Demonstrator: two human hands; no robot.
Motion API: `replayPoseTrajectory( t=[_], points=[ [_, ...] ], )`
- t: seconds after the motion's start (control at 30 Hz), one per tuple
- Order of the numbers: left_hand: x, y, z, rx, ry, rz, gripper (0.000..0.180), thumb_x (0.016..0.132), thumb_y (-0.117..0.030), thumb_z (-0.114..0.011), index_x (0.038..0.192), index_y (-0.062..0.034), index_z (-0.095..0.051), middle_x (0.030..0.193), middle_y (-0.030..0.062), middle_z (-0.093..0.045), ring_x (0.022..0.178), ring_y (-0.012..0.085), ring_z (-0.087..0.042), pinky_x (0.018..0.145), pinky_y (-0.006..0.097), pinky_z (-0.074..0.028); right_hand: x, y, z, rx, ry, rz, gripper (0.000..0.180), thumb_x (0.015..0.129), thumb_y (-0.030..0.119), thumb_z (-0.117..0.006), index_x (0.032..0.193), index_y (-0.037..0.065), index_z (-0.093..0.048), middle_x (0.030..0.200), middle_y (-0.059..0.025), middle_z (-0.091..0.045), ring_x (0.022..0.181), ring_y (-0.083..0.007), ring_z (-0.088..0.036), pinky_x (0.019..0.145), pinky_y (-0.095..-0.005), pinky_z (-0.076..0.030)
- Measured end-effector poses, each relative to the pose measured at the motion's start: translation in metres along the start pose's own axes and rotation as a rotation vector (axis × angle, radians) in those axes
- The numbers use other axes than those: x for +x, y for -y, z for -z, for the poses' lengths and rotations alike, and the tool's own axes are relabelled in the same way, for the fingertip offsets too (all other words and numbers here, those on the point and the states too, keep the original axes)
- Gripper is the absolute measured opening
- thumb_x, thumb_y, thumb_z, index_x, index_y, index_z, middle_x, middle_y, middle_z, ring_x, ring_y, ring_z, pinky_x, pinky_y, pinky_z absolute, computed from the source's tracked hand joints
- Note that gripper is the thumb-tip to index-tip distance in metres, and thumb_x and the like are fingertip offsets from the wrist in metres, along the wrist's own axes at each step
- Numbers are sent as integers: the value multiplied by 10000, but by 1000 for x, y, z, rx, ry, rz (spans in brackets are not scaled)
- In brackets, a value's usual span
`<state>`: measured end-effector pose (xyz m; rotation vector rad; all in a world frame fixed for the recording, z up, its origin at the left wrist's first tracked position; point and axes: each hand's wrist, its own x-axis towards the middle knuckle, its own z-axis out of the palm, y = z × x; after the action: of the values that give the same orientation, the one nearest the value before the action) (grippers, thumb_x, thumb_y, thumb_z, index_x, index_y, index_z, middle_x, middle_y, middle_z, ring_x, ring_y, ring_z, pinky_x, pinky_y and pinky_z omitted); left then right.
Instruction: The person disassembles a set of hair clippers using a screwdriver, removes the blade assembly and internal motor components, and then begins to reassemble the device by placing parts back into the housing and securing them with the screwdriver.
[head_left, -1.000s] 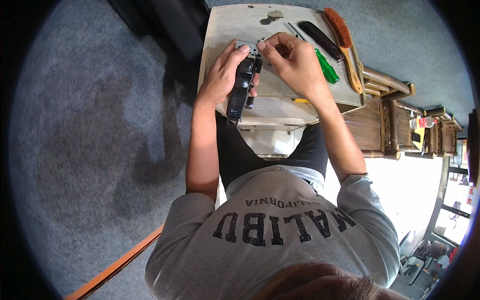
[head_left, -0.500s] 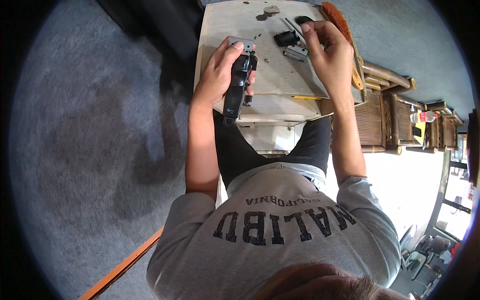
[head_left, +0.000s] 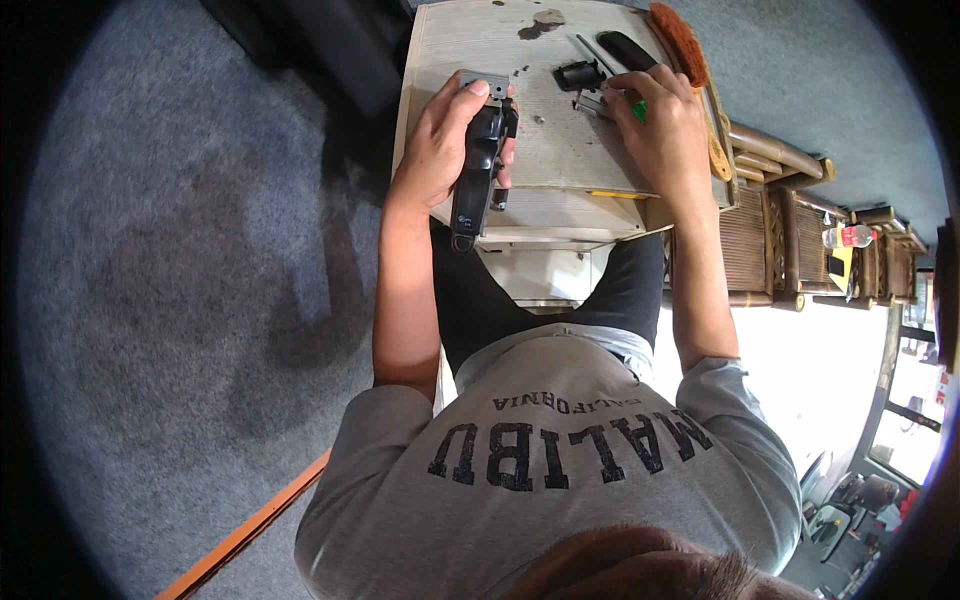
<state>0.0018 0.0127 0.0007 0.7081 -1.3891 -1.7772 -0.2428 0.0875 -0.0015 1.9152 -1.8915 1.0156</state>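
Black plastic makes up most of the hair clipper (head_left: 476, 180), which the left hand (head_left: 438, 145) grasps over the left part of a pale wooden tabletop (head_left: 575, 155). Its looped end points toward the person and its metal blade (head_left: 497, 85) away; the left thumb presses on the blade, and other fingertips show along the clipper's right side.

The right hand (head_left: 665, 125) is to the right of the clipper, well apart from it, with thumb and fingers bent together at a small silvery metal part (head_left: 592, 104). Whether those fingers pinch the part or only hover against it cannot be told, since the hand covers some of it. A green handle (head_left: 639, 110) shows partly beneath the same hand.

Also right of the clipper, just beyond the silvery part, lies a black hollow-looking piece (head_left: 575, 76), with a thin grey rod (head_left: 590, 48) next to it. Farther right from the clipper are a dark elongated object (head_left: 625, 50) and, along the tabletop's edge, a brush (head_left: 680, 42) with orange-brown bristles. Tiny specks (head_left: 520, 71) lie near the clipper's blade, on its right, and a dark stain (head_left: 543, 25) marks the wood beyond it. Blue-grey carpet (head_left: 200, 300) spreads to the clipper's left; a bamboo bench (head_left: 730, 245) stands far to its right.
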Motion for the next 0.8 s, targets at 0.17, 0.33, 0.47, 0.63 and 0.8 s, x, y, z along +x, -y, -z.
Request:
replayPoseTrajectory(
  t=[0.17,0.33,0.47,0.63,0.8],
  points=[
    [-1,1,1,25,-10,13,397,1091,-362,-491,1202,-1,-616,906,96,-661,641,151,-651,485,334,-589,-4,-5,-4,-107,51,-8,253,910,256,-793,1092,81,-795,991,-105,-627,984,-307,-616,887,-420,-505],
    [1,1,0,-6,-13,10,365,1080,-342,-540,1188,-2,-615,795,96,-637,604,170,-664,485,373,-593,-3,-9,-1,-56,113,-15,282,893,294,-805,1077,82,-784,1019,-99,-617,1020,-306,-607,911,-426,-490],
    [1,2,2,-37,11,2,371,1080,-342,-541,1195,3,-613,788,99,-636,595,169,-661,486,372,-594,0,-10,0,-32,152,-10,291,882,311,-811,1060,84,-775,1050,-99,-629,1076,-306,-602,945,-439,-476],
    [1,1,1,-2,4,-3,378,1079,-355,-539,1179,2,-609,768,100,-637,578,172,-656,487,372,-595,5,-10,4,-31,216,-9,319,885,328,-810,1075,74,-774,1093,-103,-644,1126,-309,-591,980,-443,-463],
    [1,1,1,-11,-5,9,371,1078,-362,-539,1172,-9,-609,769,98,-640,578,172,-655,489,369,-596,4,-8,5,-35,223,-18,354,873,350,-823,1079,67,-775,1115,-106,-650,1145,-310,-586,998,-437,-455]
  ],
)
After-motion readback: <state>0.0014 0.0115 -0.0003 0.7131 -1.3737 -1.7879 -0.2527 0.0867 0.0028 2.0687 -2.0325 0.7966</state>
